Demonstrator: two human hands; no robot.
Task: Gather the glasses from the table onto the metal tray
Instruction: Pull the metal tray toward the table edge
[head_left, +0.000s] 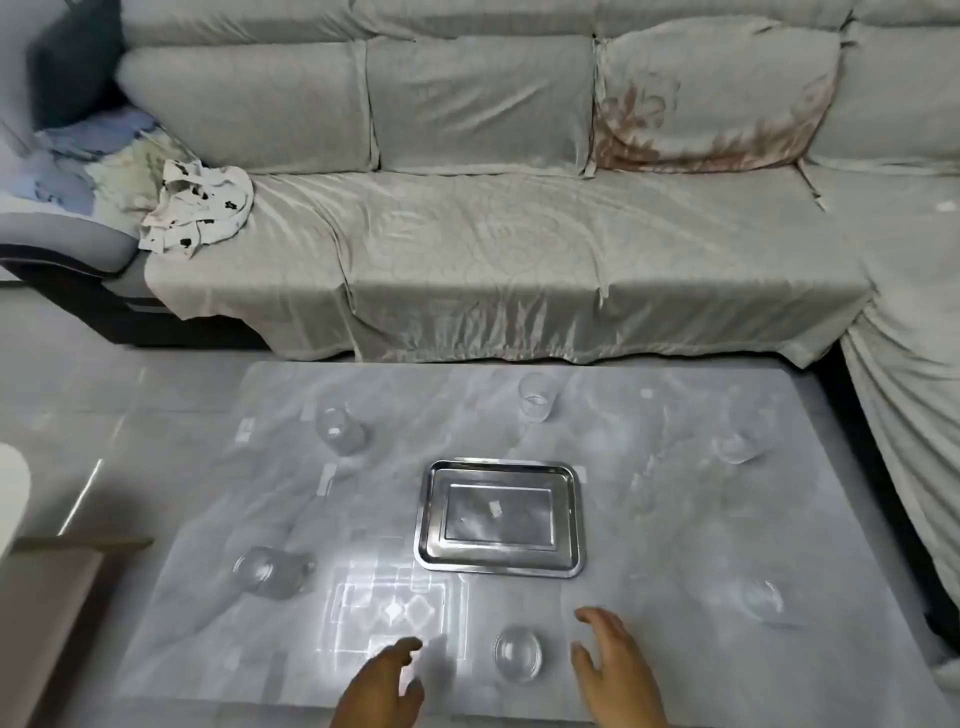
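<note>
Hovering open and empty, the left hand (382, 686) and right hand (615, 670) flank the nearest glass (518, 653), probably slippery and breakable, best gripped around its sides.

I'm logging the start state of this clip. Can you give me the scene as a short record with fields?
surface: grey marble-look table
tray: metal tray near table centre, no glass on it
glasses: six, all on the table around the tray
nearest glass: near-edge glass, between the hands
left hand: open, holding nothing
right hand: open, holding nothing
background: covered sofa
task progress: not begun
</note>
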